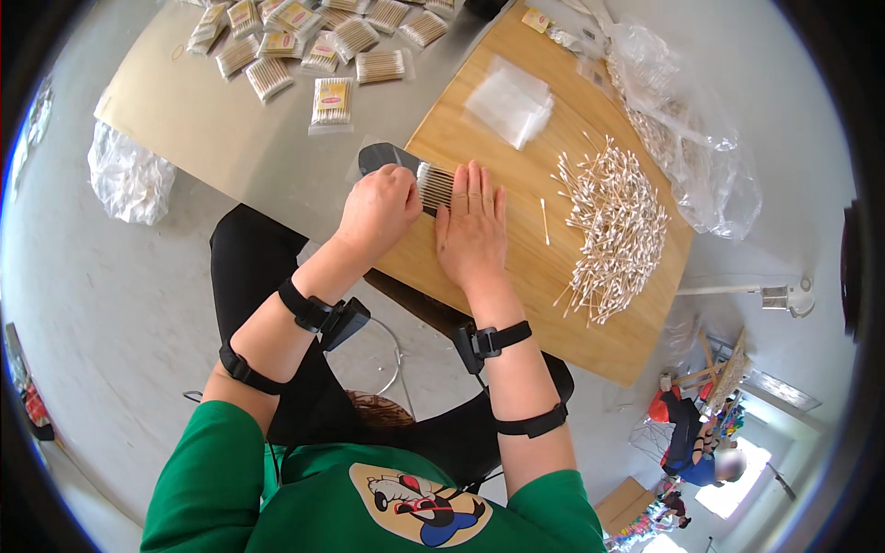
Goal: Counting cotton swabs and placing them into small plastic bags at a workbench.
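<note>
A row of cotton swabs (434, 187) lies side by side on a dark flat paddle (387, 157) at the wooden board's left edge. My right hand (472, 230) rests flat over the right end of the row, fingers stretched out and close together. Just left of the swabs, my left hand (376, 210) is closed, its knuckles up beside the paddle. What its fingers hold, if anything, is hidden. Clear film shows faintly around the paddle's rounded end. To the right sits a big loose pile of cotton swabs (616, 230), with a single swab (545, 222) apart from it.
Clear empty bags (512, 100) lie on the wooden board (553, 323). Behind the pile is a large plastic bag (687, 138) of swabs. Filled swab packets (332, 101) cover the metal table's far side. Crumpled plastic (132, 173) hangs at its left edge. Another person (701, 452) is far right.
</note>
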`<state>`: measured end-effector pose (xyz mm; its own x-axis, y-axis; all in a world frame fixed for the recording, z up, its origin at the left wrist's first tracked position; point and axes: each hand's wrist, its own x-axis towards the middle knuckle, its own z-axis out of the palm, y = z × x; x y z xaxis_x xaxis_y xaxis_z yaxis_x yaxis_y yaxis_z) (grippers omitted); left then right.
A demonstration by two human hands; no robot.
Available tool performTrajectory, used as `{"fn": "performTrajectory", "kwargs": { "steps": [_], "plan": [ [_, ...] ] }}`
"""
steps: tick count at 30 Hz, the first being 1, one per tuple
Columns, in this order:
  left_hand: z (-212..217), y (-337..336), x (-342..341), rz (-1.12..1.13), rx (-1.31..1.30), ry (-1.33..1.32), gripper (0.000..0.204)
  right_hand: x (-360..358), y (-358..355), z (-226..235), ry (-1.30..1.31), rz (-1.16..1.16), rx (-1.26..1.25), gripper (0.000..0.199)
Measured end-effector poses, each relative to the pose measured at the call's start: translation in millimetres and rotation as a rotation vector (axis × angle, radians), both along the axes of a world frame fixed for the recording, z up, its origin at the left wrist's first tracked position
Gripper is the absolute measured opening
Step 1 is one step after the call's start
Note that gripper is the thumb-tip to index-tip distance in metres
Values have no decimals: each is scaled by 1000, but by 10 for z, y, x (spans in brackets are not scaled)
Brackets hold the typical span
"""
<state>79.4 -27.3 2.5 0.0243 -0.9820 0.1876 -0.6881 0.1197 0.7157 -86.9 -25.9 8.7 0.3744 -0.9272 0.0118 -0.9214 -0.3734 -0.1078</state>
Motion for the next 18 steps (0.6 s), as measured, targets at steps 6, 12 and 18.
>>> {"fn": "performTrajectory", "kwargs": {
  "steps": [6,12,18],
  "plan": [
    [28,23,-27,-41,32,-117,12,181,49,-26,-5,-62,-2,62],
    [20,19,7,-56,45,-157,12,411,122,-35,-20,-106,10,63],
    [43,-95,181,-75,-32,107,13,270,108,-50,-274,-101,14,60]
  ]
}}
